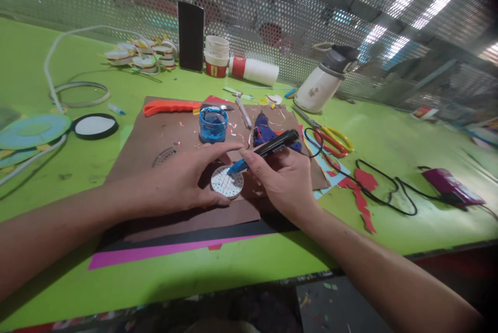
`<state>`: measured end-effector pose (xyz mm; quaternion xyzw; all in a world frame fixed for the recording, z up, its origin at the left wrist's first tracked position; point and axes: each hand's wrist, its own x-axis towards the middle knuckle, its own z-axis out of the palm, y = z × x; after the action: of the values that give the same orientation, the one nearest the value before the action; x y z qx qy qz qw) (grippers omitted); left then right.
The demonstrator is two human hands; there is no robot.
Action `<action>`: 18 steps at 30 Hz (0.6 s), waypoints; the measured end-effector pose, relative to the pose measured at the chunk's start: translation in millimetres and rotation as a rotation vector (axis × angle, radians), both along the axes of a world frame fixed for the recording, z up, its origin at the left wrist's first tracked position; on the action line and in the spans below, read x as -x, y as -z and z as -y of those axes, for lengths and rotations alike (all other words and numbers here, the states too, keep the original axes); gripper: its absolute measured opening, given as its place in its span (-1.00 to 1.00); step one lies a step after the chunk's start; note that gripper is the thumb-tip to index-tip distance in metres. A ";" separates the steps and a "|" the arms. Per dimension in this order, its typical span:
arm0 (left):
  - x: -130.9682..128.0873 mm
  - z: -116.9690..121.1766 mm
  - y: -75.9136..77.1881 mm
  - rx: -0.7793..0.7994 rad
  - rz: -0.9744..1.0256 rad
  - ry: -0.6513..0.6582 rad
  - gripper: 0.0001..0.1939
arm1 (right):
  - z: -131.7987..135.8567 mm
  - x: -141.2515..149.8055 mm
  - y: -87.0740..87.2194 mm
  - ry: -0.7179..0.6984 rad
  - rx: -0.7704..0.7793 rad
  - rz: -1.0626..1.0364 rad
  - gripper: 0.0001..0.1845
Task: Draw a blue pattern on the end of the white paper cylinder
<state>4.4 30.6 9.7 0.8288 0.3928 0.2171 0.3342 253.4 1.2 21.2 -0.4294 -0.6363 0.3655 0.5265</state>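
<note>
My left hand [187, 177] steadies a small round white disc [226, 183] between thumb and fingers. Dark lines and blue dots cover the disc's face. In my right hand [286, 180] is a black marker [277, 145], slanting down with its blue tip end touching or just over the disc. A jar of blue paint [213, 126], smeared round the rim, stands just beyond my left fingers. Behind the marker lies a dark blue glue gun [261, 124], partly hidden by my right hand. Brown paper [155, 180] lies under the work.
An orange cutter [171, 108] lies at the paper's far edge. Scissors [330, 138] and a purple box with a cord [451, 186] are to the right. Farther back stand a phone [190, 37], paper cups [217, 55] and a white bottle [321, 84]. A round black lid [95, 126] lies left.
</note>
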 end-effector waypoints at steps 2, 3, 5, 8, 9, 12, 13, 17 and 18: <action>0.3 -0.7 0.7 0.009 0.000 -0.007 0.00 | -1.2 0.4 1.7 -0.037 -0.027 0.002 -0.57; 0.6 -1.1 0.8 0.011 0.002 -0.009 0.01 | -2.0 0.5 2.2 -0.053 -0.040 0.005 -0.58; 0.8 -1.9 0.9 0.010 0.009 -0.012 0.01 | -3.6 0.4 2.2 -0.073 -0.048 0.005 -0.55; 0.5 -2.1 1.3 0.018 0.009 -0.009 0.02 | -4.3 -1.1 -0.7 -0.060 -0.036 -0.005 -0.46; 0.4 -1.8 1.6 0.016 0.009 -0.013 0.02 | -3.9 -2.0 -2.4 -0.033 -0.039 -0.010 -0.43; 1.0 -0.2 3.0 -0.008 0.014 -0.015 0.00 | -1.6 -5.8 -7.8 0.108 -0.078 -0.022 -0.39; 1.5 0.2 3.6 -0.017 0.013 -0.009 -0.01 | -0.8 -6.9 -9.1 0.143 -0.087 -0.012 -0.38; 2.5 0.7 6.3 -0.042 -0.002 -0.006 0.03 | -0.4 -9.0 -9.6 0.122 -0.066 0.041 -0.39; 2.1 0.7 6.8 -0.049 -0.003 -0.008 0.04 | -0.7 -9.0 -8.8 0.101 -0.056 0.038 -0.38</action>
<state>2.3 29.9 2.9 0.8354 0.3912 0.2269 0.3125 262.3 1.9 30.0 -0.4529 -0.6338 0.3121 0.5439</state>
